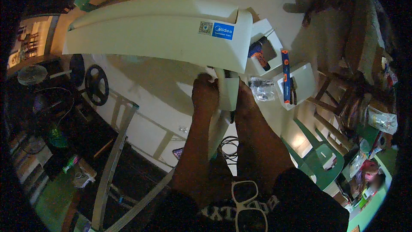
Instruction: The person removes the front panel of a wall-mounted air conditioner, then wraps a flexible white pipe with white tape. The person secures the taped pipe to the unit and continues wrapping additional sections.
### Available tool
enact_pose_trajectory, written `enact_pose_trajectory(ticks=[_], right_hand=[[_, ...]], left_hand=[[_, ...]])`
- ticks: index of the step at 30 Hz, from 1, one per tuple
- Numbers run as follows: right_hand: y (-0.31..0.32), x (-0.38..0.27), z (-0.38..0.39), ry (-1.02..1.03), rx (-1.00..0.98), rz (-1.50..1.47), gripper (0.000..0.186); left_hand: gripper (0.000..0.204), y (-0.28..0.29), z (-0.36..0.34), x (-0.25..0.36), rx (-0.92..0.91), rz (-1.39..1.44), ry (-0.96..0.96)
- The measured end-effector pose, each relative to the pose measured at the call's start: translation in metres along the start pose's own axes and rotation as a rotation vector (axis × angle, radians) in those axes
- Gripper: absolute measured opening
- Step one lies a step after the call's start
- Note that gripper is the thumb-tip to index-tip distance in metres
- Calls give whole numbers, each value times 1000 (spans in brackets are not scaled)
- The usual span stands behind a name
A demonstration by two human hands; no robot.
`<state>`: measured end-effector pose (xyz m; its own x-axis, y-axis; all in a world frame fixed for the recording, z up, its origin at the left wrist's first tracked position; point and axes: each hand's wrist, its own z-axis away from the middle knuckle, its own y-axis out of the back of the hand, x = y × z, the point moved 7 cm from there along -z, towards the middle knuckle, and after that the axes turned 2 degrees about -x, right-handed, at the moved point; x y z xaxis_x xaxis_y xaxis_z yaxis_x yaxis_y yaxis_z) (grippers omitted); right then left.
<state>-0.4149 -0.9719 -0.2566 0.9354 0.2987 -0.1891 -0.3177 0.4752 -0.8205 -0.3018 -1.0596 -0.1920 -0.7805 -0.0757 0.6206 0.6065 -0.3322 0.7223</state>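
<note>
A long white air-conditioner unit [154, 36] with a blue sticker spans the upper middle of the head view. Below its right end, a small pale rectangular piece [228, 94] stands around a pale tube hanging from the unit. My left hand [205, 90] is closed at the left side of this piece and tube, its fingertips partly hidden. My right hand [245, 96] grips the piece from the right, with fingers mostly behind it. A long pale length [216, 135] runs down from between my hands toward my body.
Right lie a drill [259, 56], an orange-and-blue spirit level [286, 77], white panels [302, 86] and a plastic bag [262, 88]. A ladder [111, 163] and fan [32, 75] stand left, coiled cable [229, 150] below, a green chair [322, 159] and clutter right.
</note>
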Motion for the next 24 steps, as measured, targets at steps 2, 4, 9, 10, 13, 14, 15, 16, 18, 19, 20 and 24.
enact_pose_trajectory(ticks=[2, 4, 9, 10, 13, 14, 15, 16, 18, 19, 20, 24], right_hand=[[6, 1, -7, -15, -7, 9, 68], [10, 2, -9, -49, -45, -19, 67], [23, -1, -7, -217, 13, 35, 59], [26, -6, -5, -189, 40, 67, 58], [32, -16, 4, -168, 184, 118, 52], [29, -20, 7, -148, 168, 87, 50], [22, -21, 11, -139, 103, 31, 49], [19, -26, 15, -135, 99, 130, 51], [9, -33, 22, -135, 39, 294, 57], [2, -36, 24, -99, -15, 276, 56], [0, -40, 26, -59, 0, 278, 55], [9, -53, 22, 44, 295, 412, 50]], left_hand=[[21, -4, -10, 0, -97, -31, 16], [28, -1, -7, -1, -103, 88, 85], [66, 6, 44, 34, -148, 357, 19], [77, 7, 49, 47, -103, 88, -58], [106, 4, 45, 68, -61, -355, -95], [112, 1, 36, 65, -138, -255, -36], [119, -4, 32, 61, -241, -143, 39], [119, -4, 27, 60, -269, -91, 66], [119, -6, 19, 58, -334, 21, 135], [114, -6, 15, 61, -332, 42, 125], [109, -4, 14, 64, -302, 60, 107], [101, 7, 24, 72, -88, 48, 42]])
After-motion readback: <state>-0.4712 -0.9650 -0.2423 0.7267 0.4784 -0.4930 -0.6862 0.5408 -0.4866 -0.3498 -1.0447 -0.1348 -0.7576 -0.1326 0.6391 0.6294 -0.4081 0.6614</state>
